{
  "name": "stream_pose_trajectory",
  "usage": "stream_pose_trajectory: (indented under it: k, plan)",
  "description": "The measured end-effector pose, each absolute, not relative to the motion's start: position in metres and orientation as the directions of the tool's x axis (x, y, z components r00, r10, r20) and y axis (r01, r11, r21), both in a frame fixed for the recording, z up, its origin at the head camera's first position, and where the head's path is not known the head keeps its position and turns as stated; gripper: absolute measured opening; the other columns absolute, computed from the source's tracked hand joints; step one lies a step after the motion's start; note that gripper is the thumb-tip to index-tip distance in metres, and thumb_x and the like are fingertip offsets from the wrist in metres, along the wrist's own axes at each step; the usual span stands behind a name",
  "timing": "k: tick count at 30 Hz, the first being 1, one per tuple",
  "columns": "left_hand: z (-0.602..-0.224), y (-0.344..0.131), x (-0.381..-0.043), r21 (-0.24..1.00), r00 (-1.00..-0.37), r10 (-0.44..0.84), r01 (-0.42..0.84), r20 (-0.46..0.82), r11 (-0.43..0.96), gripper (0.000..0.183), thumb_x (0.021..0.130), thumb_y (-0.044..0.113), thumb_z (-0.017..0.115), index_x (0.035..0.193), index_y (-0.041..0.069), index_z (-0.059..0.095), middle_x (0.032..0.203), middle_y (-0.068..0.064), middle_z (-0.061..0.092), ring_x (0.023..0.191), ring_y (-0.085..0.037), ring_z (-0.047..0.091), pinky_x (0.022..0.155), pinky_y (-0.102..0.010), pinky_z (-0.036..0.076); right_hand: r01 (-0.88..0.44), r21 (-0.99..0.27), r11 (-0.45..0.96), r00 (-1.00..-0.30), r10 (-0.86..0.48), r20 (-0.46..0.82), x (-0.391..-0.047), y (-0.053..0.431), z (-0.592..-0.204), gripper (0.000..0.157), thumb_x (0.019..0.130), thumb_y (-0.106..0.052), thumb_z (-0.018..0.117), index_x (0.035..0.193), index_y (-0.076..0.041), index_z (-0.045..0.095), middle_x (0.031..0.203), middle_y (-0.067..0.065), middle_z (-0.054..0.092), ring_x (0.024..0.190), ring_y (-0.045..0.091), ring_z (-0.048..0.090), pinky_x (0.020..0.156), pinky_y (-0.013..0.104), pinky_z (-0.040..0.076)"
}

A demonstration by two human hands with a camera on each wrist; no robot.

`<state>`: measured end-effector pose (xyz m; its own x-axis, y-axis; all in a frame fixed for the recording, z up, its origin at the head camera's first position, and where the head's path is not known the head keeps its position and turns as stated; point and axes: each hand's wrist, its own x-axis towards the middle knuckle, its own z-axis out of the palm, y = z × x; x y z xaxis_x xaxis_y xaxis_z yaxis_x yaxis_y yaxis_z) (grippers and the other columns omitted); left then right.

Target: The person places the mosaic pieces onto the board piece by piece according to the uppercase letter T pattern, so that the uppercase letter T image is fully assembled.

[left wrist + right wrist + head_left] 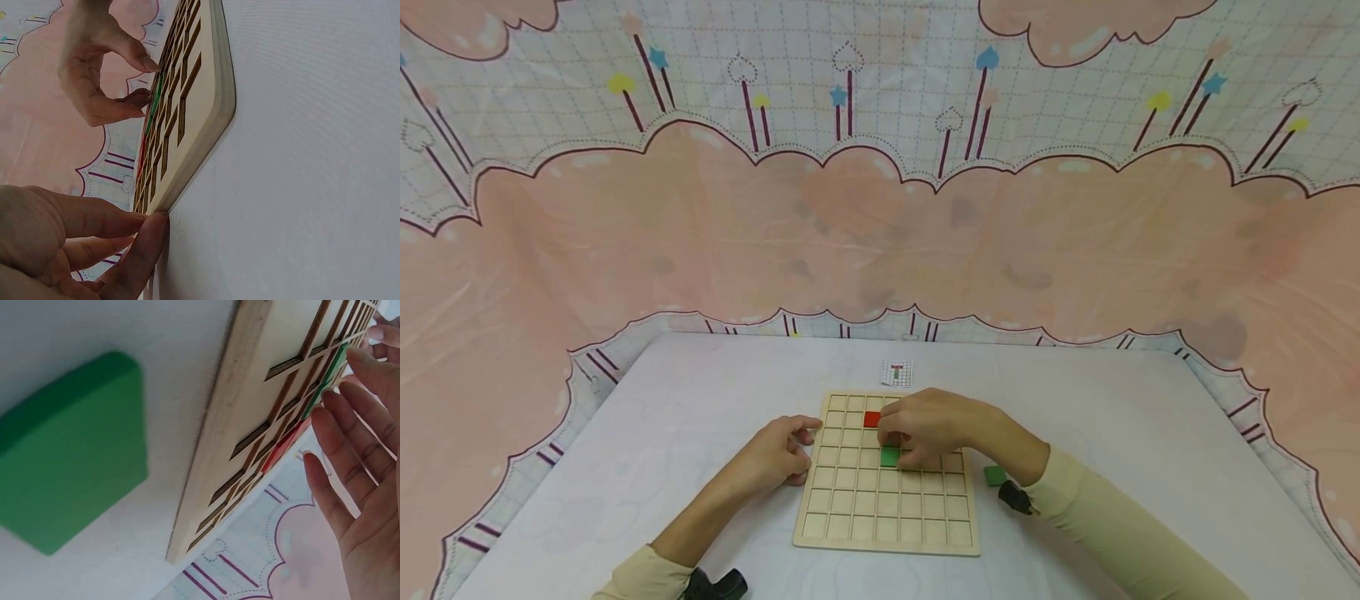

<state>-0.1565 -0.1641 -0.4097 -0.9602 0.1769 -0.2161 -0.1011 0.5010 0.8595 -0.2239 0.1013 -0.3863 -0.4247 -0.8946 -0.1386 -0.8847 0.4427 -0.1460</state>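
Observation:
A wooden grid board (842, 502) lies flat on the white table, with a red tile (872, 419) and a green tile (890, 457) set in its squares. My left hand (777, 450) is at the board's left edge; thumb and forefinger pinch the rim in the left wrist view. Over the upper middle of the grid is my right hand (928, 425), its thumb and fingertips spread apart at the green tile. In the right wrist view those fingers are nearly straight. The palm hides several squares on the upper right of the board.
A loose green tile (995, 476) lies on the table right of the board, beneath the right wrist. Beyond the far edge of the board is a small printed card (897, 372) with a coloured grid pattern. A patterned cloth (880, 242) hangs behind the table.

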Motion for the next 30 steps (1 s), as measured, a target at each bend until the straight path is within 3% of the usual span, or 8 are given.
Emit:
stream_pose_trajectory:
  k: [14,30]
  plan:
    - [-0.41,-0.164,-0.158,0.862,-0.96,0.178,-0.104,-0.218,0.496,0.061,0.08,-0.019,0.06,0.139,-0.006,0.054,0.108,-0.014,0.051,0.074,-0.02,0.053,0.055,-0.028,0.054,-0.849,-0.196,0.49,-0.478,-0.872,-0.111,-0.221,0.127,-0.379,0.026,0.09,-0.026,0.073,0.115,-0.02,0.07,0.097,-0.009,0.06,0.083,0.002,0.051,0.073,0.019,0.044]
    - [-0.409,-0.164,-0.159,0.86,-0.959,0.173,-0.112,-0.225,0.497,0.061,0.08,-0.02,0.059,0.139,-0.006,0.054,0.107,-0.014,0.051,0.073,-0.02,0.053,0.054,-0.028,0.053,-0.811,-0.184,0.555,-0.542,-0.832,-0.122,-0.215,0.163,-0.382,0.018,0.089,-0.023,0.072,0.107,-0.021,0.071,0.095,-0.01,0.059,0.082,0.004,0.052,0.072,0.021,0.045]
